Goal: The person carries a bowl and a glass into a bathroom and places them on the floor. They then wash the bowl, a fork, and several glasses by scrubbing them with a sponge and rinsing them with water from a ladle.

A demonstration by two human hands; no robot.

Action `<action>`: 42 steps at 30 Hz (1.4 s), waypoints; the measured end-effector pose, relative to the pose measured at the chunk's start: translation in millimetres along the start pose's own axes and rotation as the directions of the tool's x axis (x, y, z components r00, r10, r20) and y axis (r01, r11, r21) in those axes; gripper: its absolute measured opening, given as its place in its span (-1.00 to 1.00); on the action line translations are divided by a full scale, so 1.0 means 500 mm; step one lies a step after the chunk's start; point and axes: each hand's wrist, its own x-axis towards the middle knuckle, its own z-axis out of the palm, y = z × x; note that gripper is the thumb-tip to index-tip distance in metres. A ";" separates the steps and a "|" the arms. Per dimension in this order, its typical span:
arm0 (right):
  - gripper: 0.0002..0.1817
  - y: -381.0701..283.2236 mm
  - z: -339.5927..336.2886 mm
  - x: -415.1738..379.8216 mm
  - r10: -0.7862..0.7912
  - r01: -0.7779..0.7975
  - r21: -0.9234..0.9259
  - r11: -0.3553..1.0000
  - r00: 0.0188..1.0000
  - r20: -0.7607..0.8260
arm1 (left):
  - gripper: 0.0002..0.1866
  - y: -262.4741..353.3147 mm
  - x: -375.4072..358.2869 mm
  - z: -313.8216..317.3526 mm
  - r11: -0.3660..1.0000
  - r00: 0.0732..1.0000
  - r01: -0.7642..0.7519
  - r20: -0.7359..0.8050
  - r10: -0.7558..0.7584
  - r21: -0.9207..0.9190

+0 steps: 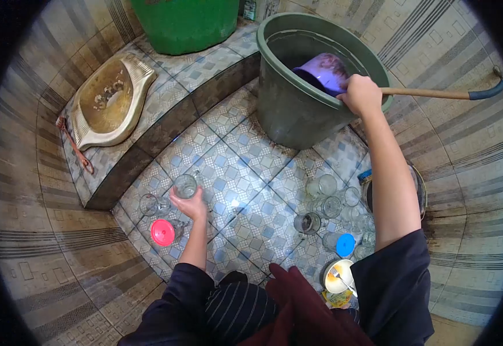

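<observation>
My left hand (188, 203) is wrapped round a clear glass mug (186, 185), held above the tiled floor at the left. My right hand (361, 95) is closed at the near rim of a big green-grey tub (292, 118), on the handle of a purple dipper (326, 70). The dipper is tilted inside the tub, where water shows. Beside my left hand are another glass (149, 204) and a jar with a pink lid (162, 232).
Several glasses (331, 206) and a blue-lidded jar (345, 245) stand at the right, near a bowl with a fork (340, 275). A squat toilet (139, 109) and a green barrel (185, 29) are on the raised ledge. A wooden-handled stick (430, 92) reaches the right wall.
</observation>
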 end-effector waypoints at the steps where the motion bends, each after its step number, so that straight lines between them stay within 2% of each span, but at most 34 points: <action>1: -0.74 -0.001 0.007 -0.001 0.001 -0.005 0.134 0.991 1.000 0.031 | -0.23 -0.007 0.005 0.003 1.000 1.000 -0.009 -0.021 0.009 -0.003; 2: -0.73 0.003 0.010 -0.003 0.001 -0.017 0.265 0.964 0.998 0.061 | -0.23 -0.014 0.009 0.004 1.000 1.000 -0.008 -0.012 0.008 -0.009; 3: -0.72 0.006 0.014 -0.005 0.117 -0.143 0.338 0.930 0.989 0.095 | -0.22 -0.020 0.011 0.005 1.000 1.000 -0.008 -0.027 0.008 0.017; 4: -0.72 0.011 0.015 -0.005 0.132 -0.156 0.329 0.931 0.987 0.096 | -0.22 -0.025 0.012 0.006 0.999 0.999 -0.009 -0.039 0.010 0.042; 7: -0.67 0.046 0.033 -0.005 0.398 -0.429 0.653 0.624 0.894 0.208 | -0.23 -0.062 0.018 0.011 1.000 0.999 -0.005 -0.039 0.005 -0.003; 8: -0.66 0.058 0.033 -0.014 0.423 -0.428 0.750 0.503 0.879 0.219 | -0.24 -0.073 0.017 0.013 1.000 0.999 0.000 -0.052 -0.001 -0.024; 9: -0.68 0.079 0.062 -0.003 0.465 -0.380 0.797 0.470 0.874 0.142 | -0.24 -0.084 0.019 0.011 0.999 1.000 -0.009 -0.009 0.009 -0.036; 11: -0.72 0.091 0.009 -0.042 0.510 -0.372 0.902 0.219 0.832 0.219 | -0.25 -0.105 0.022 0.014 0.997 0.999 -0.045 -0.015 0.044 -0.059; 12: -0.75 0.118 0.047 -0.023 0.470 -0.204 0.979 -0.009 0.863 0.184 | -0.25 -0.104 0.017 0.016 0.996 0.998 -0.057 0.034 0.060 -0.074; 14: -0.81 0.131 -0.043 -0.082 0.491 -0.141 0.979 -0.146 0.849 0.196 | -0.24 -0.094 0.023 0.013 0.993 0.993 0.114 -0.013 -0.114 0.012; 15: -0.81 0.153 -0.069 -0.105 0.499 -0.127 0.978 -0.165 0.845 0.194 | -0.24 -0.114 0.034 0.017 0.995 0.995 0.096 0.015 -0.096 0.003; 16: -0.81 0.176 -0.090 -0.129 0.506 -0.111 0.977 -0.185 0.841 0.191 | -0.27 -0.146 0.046 0.024 0.908 0.916 0.393 0.152 -0.372 -0.142; 17: -0.81 0.201 -0.110 -0.158 0.531 -0.101 0.977 -0.185 0.827 0.186 | -0.29 -0.128 0.044 0.028 0.713 0.743 0.662 0.320 -0.587 -0.229; 18: -0.81 0.225 -0.130 -0.192 0.519 -0.082 0.976 -0.202 0.836 0.178 | -0.29 -0.112 0.041 0.027 0.721 0.748 0.654 0.341 -0.570 -0.230; 20: -0.81 0.268 -0.159 -0.264 0.526 -0.049 0.975 -0.218 0.835 0.160 | -0.32 0.001 0.017 -0.013 0.367 0.283 0.930 0.645 -0.710 -0.004; 21: -0.78 0.289 -0.172 -0.300 0.502 -0.072 0.980 -0.185 0.851 0.157 | -0.32 0.024 -0.002 -0.004 0.457 0.282 0.885 0.683 -0.674 0.086; 23: -0.74 0.325 -0.189 -0.374 0.476 -0.100 0.979 -0.175 0.862 0.173 | -0.36 0.130 -0.107 0.007 0.727 0.421 0.686 0.801 -0.426 0.026; 24: -0.74 0.341 -0.195 -0.411 0.486 -0.093 0.980 -0.175 0.858 0.168 | -0.43 0.216 -0.185 -0.016 0.888 0.431 0.455 0.890 -0.147 -0.073; 25: -0.76 0.357 -0.201 -0.448 0.486 -0.136 0.980 -0.144 0.853 0.190 | -0.46 0.156 -0.248 0.058 0.914 0.238 0.226 0.929 0.285 -0.338; 26: -0.77 0.370 -0.204 -0.485 0.488 -0.179 0.977 -0.115 0.846 0.213 | -0.47 0.302 -0.326 -0.014 0.873 0.031 0.085 0.878 0.479 -0.479; 27: -0.77 0.382 -0.202 -0.523 0.500 -0.171 0.978 -0.118 0.841 0.207 | -0.49 0.343 -0.379 -0.026 0.730 -0.339 -0.155 0.730 0.593 -0.665; 28: -0.78 0.392 -0.193 -0.559 0.521 -0.202 0.967 -0.152 0.816 0.252 | -0.54 0.392 -0.422 -0.049 0.475 -0.614 -0.275 0.533 0.582 -0.836; 29: -0.79 0.399 -0.185 -0.594 0.539 -0.230 0.955 -0.186 0.789 0.296 | -0.57 0.391 -0.472 -0.051 0.339 -0.722 -0.340 0.475 0.503 -0.877; 30: -0.80 0.401 -0.178 -0.628 0.578 -0.251 0.956 -0.151 0.762 0.292 | -0.61 0.378 -0.517 -0.038 0.190 -0.810 -0.381 0.425 0.404 -0.905; 31: -0.82 0.405 -0.169 -0.659 0.582 -0.255 0.949 -0.187 0.749 0.316 | -0.61 0.355 -0.555 -0.024 0.177 -0.812 -0.380 0.419 0.406 -0.908; 33: -0.83 0.409 -0.155 -0.714 0.605 -0.311 0.945 -0.100 0.736 0.306 | -0.70 0.323 -0.621 0.005 -0.250 -0.716 -0.671 0.522 0.464 -0.698; 34: -0.82 0.410 -0.147 -0.739 0.627 -0.338 0.939 -0.060 0.719 0.299 | -0.70 0.333 -0.636 0.015 -0.262 -0.721 -0.664 0.508 0.472 -0.700; 36: -0.78 0.406 -0.134 -0.784 0.654 -0.415 0.906 0.077 0.707 0.269 | -0.73 0.334 -0.642 0.032 -0.307 -0.799 -0.590 0.484 0.357 -0.747; 37: -0.74 0.404 -0.127 -0.802 0.664 -0.462 0.839 0.288 0.728 0.173 | -0.78 0.330 -0.640 0.051 -0.305 -0.806 -0.542 0.382 0.452 -0.783; 38: -0.74 0.398 -0.128 -0.815 0.668 -0.473 0.837 0.275 0.720 0.187 | -0.78 0.358 -0.643 0.040 -0.305 -0.814 -0.533 0.381 0.438 -0.790; 39: -0.74 0.391 -0.135 -0.825 0.640 -0.478 0.770 0.424 0.759 0.118 | -0.77 0.408 -0.637 0.018 0.071 -0.688 -0.586 0.542 0.483 -0.807; 40: -0.74 0.383 -0.139 -0.831 0.600 -0.467 0.682 0.563 0.798 0.052 | -0.75 0.445 -0.635 0.010 0.433 -0.551 -0.554 0.703 0.450 -0.711; 41: -0.74 0.376 -0.137 -0.837 0.588 -0.483 0.655 0.581 0.805 0.072 | -0.75 0.456 -0.644 0.024 0.423 -0.555 -0.558 0.701 0.448 -0.713; 42: -0.74 0.369 -0.136 -0.843 0.591 -0.482 0.659 0.578 0.803 0.069 | -0.70 0.467 -0.653 0.037 0.595 -0.493 -0.450 0.741 0.456 -0.666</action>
